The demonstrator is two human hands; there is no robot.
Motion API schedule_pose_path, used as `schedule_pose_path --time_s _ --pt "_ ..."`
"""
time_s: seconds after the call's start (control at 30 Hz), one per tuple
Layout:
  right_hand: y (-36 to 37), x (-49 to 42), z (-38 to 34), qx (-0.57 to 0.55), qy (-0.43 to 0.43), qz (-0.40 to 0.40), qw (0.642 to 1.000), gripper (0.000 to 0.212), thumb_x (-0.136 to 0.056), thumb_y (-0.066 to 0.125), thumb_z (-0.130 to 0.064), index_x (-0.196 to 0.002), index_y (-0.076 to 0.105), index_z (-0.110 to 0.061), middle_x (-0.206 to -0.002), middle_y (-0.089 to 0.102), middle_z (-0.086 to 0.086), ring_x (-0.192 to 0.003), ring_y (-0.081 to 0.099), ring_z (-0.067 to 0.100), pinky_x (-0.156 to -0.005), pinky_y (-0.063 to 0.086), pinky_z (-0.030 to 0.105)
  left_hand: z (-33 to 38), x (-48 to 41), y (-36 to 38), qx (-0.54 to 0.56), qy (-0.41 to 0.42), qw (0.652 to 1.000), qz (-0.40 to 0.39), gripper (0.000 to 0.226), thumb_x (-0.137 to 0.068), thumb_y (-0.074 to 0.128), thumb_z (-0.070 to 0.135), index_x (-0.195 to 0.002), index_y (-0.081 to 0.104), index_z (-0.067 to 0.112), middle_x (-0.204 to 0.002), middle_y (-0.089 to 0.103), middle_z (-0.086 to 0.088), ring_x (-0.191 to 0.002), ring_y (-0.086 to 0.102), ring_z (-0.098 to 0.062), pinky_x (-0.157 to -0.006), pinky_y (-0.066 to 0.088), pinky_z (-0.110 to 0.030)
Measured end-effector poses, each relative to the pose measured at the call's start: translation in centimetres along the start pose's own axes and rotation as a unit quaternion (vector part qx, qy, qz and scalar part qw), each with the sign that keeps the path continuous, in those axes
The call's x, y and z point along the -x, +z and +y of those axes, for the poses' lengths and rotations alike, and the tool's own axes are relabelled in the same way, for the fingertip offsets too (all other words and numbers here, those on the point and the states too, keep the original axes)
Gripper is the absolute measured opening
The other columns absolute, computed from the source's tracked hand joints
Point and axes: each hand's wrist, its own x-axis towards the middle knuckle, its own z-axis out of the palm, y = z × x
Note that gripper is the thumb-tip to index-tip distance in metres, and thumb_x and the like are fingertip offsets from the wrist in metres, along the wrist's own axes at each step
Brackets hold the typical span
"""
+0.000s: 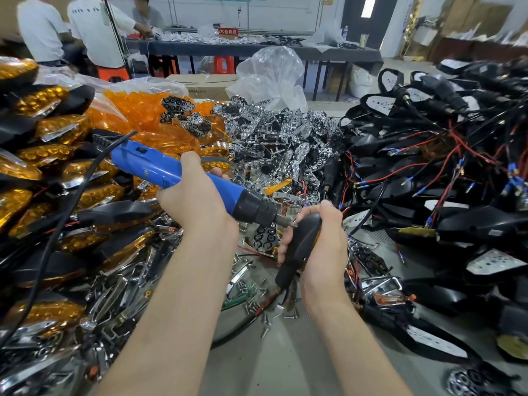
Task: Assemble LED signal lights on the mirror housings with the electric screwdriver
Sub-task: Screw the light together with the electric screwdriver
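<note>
Heaps on table [285,364]: amber lights [43,130] left, chrome pieces [280,132] far centre, wired housings [428,155] right. Two hands near centre. Left hand [197,198] curled tight round one blue screwdriver [177,170], tip slanting down right against one black housing [300,244], clamped in right hand [325,238]. Loose screws [257,298] scattered below, uncountable.

Screwdriver bit tip [293,224] hidden in black housing [300,242], cable [89,172] cut off at left edge
</note>
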Motion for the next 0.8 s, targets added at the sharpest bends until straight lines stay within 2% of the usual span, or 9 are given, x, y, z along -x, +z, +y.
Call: schedule_pose_path --time_s 0.23,0.4,0.5,0.67,0.8 --pt "0.01 0.09 -0.08 -0.006 0.001 -0.002 1.000 0.039 -0.091 0.045 -0.049 -0.064 0.062 -0.028 -0.058 0.056 0.007 -0.047 0.050 0.020 -0.044 0.044 0.028 -0.04 -0.02 0.01 -0.003 0.005 1.000 -0.002 0.032 -0.088 0.066 0.012 -0.115 0.051 0.013 -0.076 0.061 -0.003 -0.051 0.063 -0.013 -0.055 0.054 -0.026" --pt "-0.03 0.12 -0.05 -0.006 0.000 -0.003 1.000 0.039 -0.092 0.045 -0.049 -0.064 0.062 -0.028 -0.058 0.057 0.005 -0.047 0.051 0.019 -0.043 0.044 0.029 -0.05 0.04 -0.01 -0.001 0.005 1.000 -0.001 0.026 -0.088 0.067 0.012 -0.108 0.050 0.016 -0.075 0.061 -0.002 -0.051 0.063 -0.013 -0.054 0.054 -0.026" --pt "-0.01 0.05 -0.02 -0.007 0.003 -0.001 1.000 0.039 -0.092 0.045 -0.049 -0.064 0.062 -0.028 -0.058 0.057 0.006 -0.047 0.051 0.019 -0.044 0.045 0.029 -0.03 0.03 0.02 0.000 0.005 1.000 0.000 0.029 -0.088 0.067 0.012 -0.111 0.050 0.016 -0.075 0.061 -0.002 -0.051 0.063 -0.012 -0.054 0.054 -0.025" --pt "-0.01 0.05 -0.01 -0.009 0.007 0.002 1.000 0.039 -0.091 0.046 -0.051 -0.064 0.062 -0.028 -0.058 0.056 0.006 -0.047 0.050 0.020 -0.044 0.044 0.028 -0.08 -0.01 0.05 0.000 0.006 1.000 0.007 0.025 -0.088 0.067 0.012 -0.102 0.049 0.021 -0.076 0.061 -0.002 -0.050 0.064 -0.012 -0.053 0.054 -0.025" --pt "0.07 0.06 -0.03 -0.009 0.007 0.003 1.000 0.038 -0.090 0.046 -0.050 -0.063 0.062 -0.028 -0.057 0.056 0.006 -0.046 0.050 0.020 -0.043 0.044 0.028 -0.08 -0.09 0.04 0.007 0.004 1.000 0.006 0.027 -0.088 0.067 0.011 -0.106 0.049 0.019 -0.076 0.062 -0.002 -0.050 0.064 -0.013 -0.055 0.054 -0.026"
